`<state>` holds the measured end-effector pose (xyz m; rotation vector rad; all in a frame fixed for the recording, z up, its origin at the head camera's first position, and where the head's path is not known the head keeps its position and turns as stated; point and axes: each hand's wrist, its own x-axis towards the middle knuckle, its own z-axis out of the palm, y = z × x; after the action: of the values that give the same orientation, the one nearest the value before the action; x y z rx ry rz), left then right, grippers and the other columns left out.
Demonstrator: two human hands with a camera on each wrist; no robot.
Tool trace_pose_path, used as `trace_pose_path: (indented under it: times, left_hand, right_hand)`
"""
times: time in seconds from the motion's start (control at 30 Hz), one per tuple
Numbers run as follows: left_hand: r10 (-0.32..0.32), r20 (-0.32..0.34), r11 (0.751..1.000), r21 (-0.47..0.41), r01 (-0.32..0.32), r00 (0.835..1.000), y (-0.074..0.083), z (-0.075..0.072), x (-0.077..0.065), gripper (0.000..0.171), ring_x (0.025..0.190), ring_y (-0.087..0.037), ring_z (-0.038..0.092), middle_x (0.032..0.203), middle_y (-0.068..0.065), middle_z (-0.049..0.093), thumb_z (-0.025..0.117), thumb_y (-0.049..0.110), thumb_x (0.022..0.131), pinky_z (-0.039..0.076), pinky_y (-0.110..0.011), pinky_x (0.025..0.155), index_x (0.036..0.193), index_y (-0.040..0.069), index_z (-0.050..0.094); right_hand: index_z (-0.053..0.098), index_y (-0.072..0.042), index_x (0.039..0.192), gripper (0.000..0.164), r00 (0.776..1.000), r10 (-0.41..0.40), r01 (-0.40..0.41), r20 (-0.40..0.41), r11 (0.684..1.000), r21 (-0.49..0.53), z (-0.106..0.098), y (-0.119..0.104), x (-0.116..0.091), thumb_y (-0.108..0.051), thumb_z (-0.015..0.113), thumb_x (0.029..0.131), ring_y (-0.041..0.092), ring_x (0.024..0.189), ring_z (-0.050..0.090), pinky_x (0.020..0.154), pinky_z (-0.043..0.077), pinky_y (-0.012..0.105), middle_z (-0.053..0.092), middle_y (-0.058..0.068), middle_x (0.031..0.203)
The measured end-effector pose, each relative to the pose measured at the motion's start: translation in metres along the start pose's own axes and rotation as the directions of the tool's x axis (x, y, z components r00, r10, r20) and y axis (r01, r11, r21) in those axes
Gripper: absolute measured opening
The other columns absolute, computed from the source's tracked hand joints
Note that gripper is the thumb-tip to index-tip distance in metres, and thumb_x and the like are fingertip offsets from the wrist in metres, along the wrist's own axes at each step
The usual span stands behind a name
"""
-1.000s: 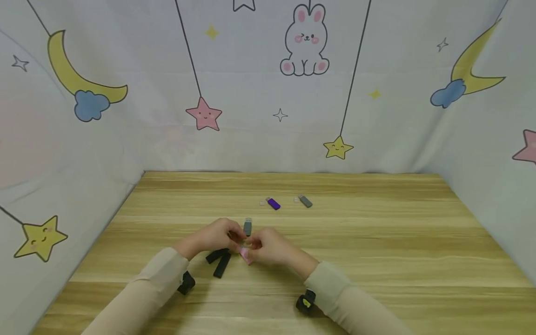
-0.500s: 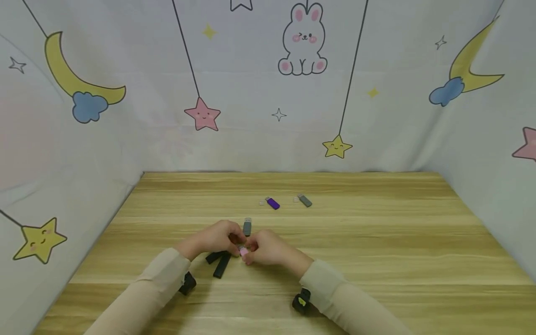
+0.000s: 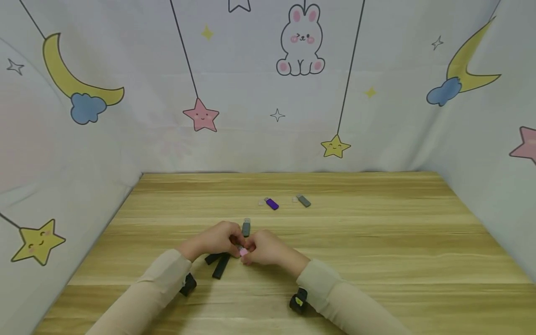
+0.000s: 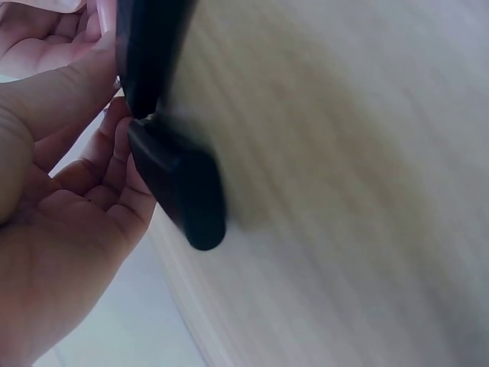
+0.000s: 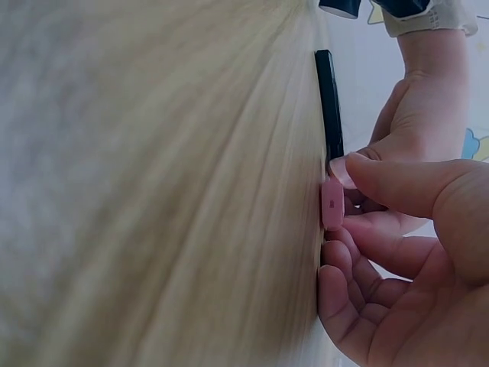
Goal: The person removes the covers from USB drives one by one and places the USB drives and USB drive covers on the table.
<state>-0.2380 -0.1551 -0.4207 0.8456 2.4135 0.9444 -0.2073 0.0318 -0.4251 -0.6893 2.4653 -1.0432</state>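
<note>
From above, the head camera faces forward and down across the surface (image 3: 377,242) to the cloth wall (image 3: 247,74) behind. Both wrist cameras look from close up, pictures tipped; head and right wrist views share the pink stick (image 5: 332,204) and a black stick (image 5: 329,99).

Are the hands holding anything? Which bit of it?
The right hand pinches a small pink stick by the sides near its blunt end. The left hand is at the other end, its hold hidden.

Cream sleeves (image 3: 356,304), black wrist cameras (image 3: 298,301)
</note>
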Motion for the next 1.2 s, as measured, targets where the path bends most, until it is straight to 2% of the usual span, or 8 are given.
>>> trace_pose_path:
  times: [0.43, 0.8, 1.2]
  left_hand:
    - [0.002, -0.021, 1.0, 0.002, -0.002, 1.0, -0.0015, 0.0025, -0.0002, 0.017, 0.077, -0.011, 0.054, 0.085, -0.002, 0.062, 0.079, -0.001, 0.074, 0.047, -0.022, 0.067, 0.086, 0.002, 0.067]
    - [0.001, -0.037, 1.0, 0.007, -0.001, 0.999, -0.0006, 0.0037, -0.0003, 0.021, 0.072, -0.009, 0.051, 0.079, -0.002, 0.06, 0.08, -0.002, 0.071, 0.045, -0.022, 0.064, 0.083, 0.003, 0.063]
    - [0.017, -0.057, 1.0, 0.009, -0.017, 0.998, 0.0046, 0.0045, -0.0032, 0.017, 0.069, -0.008, 0.051, 0.076, 0.002, 0.06, 0.079, 0.002, 0.073, 0.045, -0.021, 0.061, 0.08, 0.004, 0.064]
  right_hand:
    - [0.067, -0.004, 0.083, 0.016, 1.0, 0.01, -0.011, -0.026, 0.999, -0.034, 0.0009, -0.0011, 0.0014, -0.011, 0.079, 0.076, 0.007, 0.061, 0.047, 0.054, 0.037, 0.018, 0.055, -0.005, 0.067]
    - [0.066, -0.002, 0.09, 0.016, 0.999, -0.019, 0.015, -0.045, 0.997, -0.082, 0.0008, -0.0009, 0.0025, -0.008, 0.076, 0.078, 0.008, 0.069, 0.05, 0.062, 0.042, 0.02, 0.059, -0.001, 0.076]
    - [0.068, -0.003, 0.092, 0.008, 0.999, -0.014, 0.016, -0.05, 0.999, 0.038, -0.0029, 0.0024, -0.0005, -0.006, 0.071, 0.084, 0.009, 0.072, 0.053, 0.064, 0.044, 0.02, 0.061, -0.001, 0.079]
